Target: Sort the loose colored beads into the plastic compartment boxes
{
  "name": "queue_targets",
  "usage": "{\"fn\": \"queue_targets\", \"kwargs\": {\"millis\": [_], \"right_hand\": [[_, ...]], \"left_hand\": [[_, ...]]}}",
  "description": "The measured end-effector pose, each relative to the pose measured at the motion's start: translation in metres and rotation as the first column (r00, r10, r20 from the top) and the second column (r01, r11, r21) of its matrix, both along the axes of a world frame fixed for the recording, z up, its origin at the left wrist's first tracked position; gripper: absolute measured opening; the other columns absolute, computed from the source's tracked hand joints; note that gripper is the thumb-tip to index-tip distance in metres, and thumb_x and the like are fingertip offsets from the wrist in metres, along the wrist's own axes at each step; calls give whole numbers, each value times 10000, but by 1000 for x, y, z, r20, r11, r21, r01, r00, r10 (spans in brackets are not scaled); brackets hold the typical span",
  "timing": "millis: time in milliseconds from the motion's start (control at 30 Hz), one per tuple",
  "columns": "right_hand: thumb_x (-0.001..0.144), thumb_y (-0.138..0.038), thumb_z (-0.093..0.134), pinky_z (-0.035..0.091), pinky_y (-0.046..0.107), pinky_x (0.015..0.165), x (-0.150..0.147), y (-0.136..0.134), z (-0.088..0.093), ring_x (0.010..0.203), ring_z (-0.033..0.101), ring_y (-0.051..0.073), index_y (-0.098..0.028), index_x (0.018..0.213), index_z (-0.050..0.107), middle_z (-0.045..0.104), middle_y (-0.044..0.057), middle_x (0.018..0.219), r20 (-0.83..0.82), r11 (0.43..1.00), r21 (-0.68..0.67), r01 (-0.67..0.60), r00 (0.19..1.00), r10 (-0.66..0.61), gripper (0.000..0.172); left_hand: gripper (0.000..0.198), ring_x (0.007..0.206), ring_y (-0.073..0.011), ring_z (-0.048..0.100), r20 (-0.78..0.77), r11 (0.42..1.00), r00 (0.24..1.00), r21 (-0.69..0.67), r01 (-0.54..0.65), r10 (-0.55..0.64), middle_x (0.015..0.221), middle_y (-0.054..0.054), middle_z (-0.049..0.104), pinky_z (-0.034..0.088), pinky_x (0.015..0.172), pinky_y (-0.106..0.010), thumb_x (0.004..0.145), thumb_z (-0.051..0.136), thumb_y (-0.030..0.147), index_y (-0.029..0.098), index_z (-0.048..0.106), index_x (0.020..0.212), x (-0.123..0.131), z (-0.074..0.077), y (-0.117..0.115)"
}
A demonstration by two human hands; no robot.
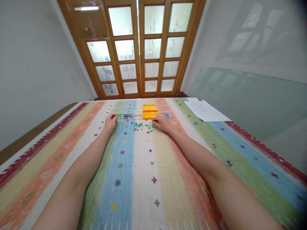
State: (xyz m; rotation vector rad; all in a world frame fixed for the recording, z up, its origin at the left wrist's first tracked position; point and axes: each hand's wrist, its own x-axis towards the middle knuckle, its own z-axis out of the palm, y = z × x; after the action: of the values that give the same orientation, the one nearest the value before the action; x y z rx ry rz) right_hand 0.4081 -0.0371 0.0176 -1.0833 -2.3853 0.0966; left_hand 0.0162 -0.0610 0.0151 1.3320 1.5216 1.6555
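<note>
My left hand (111, 123) is at the left end of a row of small clear boxes, its fingertips pinched together beside the box of green beads (119, 116). Whatever may be between those fingers is too small to make out. My right hand (162, 122) rests on the cloth with its fingers drawn together, at the right edge of a loose scatter of green, blue and dark beads (138, 125). Anything in its fingertips is hidden. Just behind this hand stands an orange tray (149, 108) with small pale and yellowish pieces in its front part.
A clear box of dark beads (128, 116) and one with yellowish pieces (138, 115) stand left of the tray. Blue beads (167, 115) sit in a box to its right. White paper (206, 110) lies at the back right on the striped tablecloth (144, 179).
</note>
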Motion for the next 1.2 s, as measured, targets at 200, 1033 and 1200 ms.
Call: {"fn": "queue_targets", "kwargs": {"millis": [200, 1033, 1200], "right_hand": [[981, -286, 625, 423, 332, 892, -8, -11, 6, 1024, 618, 244, -218, 1001, 781, 728, 88, 1021, 67, 997, -13, -81, 994, 82, 171], [929, -238, 592, 471, 288, 747, -11, -2, -5, 824, 659, 190, -199, 959, 719, 761, 53, 936, -336, 976, -215, 44, 935, -117, 136], [883, -252, 593, 500, 309, 814, -5, 10, -11, 881, 666, 199, -193, 962, 717, 759, 67, 972, -460, 972, -232, 24, 878, -132, 159]], "left_hand": [[272, 681, -123, 582, 124, 994, 987, 5, -105, 104, 890, -49, 711, 480, 647, -228, 824, 708, 374, 155, 720, 986, -7, -1, 2], [485, 595, -76, 601, 175, 991, 984, -123, 47, -24, 1210, -108, 743, 486, 577, -211, 853, 657, 249, 165, 628, 1329, -3, -1, 0], [470, 607, -91, 587, 60, 991, 996, -113, 72, -66, 1157, -100, 743, 495, 617, -233, 854, 642, 270, 166, 646, 1312, 3, -3, -2]]}}
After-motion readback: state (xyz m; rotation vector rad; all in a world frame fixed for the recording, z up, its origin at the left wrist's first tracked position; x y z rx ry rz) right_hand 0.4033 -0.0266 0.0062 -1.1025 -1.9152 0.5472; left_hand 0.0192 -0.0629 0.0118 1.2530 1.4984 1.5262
